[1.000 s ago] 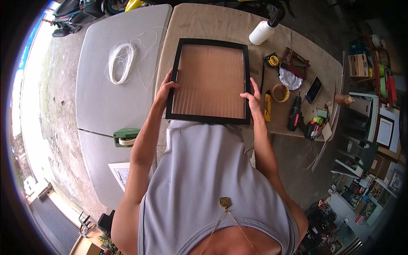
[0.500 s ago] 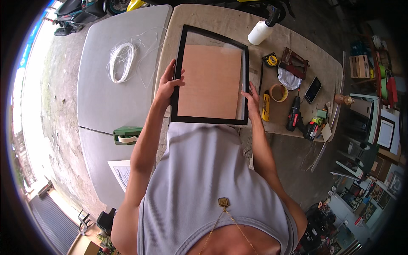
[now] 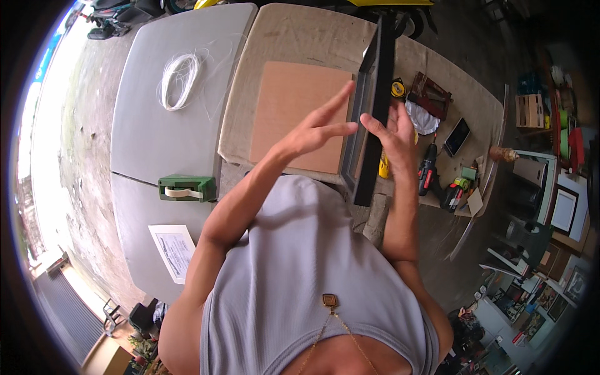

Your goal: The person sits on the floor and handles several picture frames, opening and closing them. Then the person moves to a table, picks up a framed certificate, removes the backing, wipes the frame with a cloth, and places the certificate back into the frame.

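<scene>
One black frame (image 3: 373,150) is tipped nearly on edge just right of the middle of the view, beside a brown board (image 3: 294,94) that lies flat on the cloth-covered tabletop (image 3: 300,31). The right hand (image 3: 399,139) pinches the rim between a thumb on its left side and fingers round its right. The left hand (image 3: 305,137) is spread above the board, gripping nothing; with the rim seen so steeply, I cannot tell whether its fingertips touch it. Handling this well calls for gripping the rim rather than what it encloses, turning it slowly, and keeping it clear of the yellow cutter (image 3: 383,167), tape measure (image 3: 397,89) and drill (image 3: 427,167) at right.
</scene>
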Demonstrator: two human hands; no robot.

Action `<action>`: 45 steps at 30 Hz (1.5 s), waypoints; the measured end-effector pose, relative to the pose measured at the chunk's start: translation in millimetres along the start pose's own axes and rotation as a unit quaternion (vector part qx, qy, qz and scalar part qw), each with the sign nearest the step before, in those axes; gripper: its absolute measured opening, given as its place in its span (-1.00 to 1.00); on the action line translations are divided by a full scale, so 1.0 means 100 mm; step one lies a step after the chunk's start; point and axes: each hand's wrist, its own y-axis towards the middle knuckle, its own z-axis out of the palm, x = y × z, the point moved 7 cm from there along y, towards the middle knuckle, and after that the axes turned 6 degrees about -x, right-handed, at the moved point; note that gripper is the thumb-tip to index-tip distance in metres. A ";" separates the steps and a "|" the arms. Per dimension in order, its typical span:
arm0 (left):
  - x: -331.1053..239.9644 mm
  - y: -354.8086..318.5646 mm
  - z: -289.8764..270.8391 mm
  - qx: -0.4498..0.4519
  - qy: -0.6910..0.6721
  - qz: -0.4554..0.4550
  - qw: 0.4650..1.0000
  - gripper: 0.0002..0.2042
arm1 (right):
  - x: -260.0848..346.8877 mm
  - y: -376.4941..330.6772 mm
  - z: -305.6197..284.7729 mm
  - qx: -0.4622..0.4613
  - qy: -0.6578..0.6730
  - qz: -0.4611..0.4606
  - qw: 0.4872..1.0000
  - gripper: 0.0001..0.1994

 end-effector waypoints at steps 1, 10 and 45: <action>0.15 -0.03 -0.08 -0.012 0.058 -0.002 0.998 -0.19 | 0.03 0.01 -0.12 -0.004 -0.048 0.008 0.999 -0.39; 1.96 -0.99 -1.20 -0.284 0.469 -0.337 0.766 0.02 | -0.04 -0.02 -0.66 -0.068 -0.057 0.122 0.989 -0.49; 3.67 -4.26 -5.56 -0.739 -0.345 -0.138 0.562 -0.74 | -0.05 -0.24 -0.04 -0.078 0.008 0.007 0.997 -0.39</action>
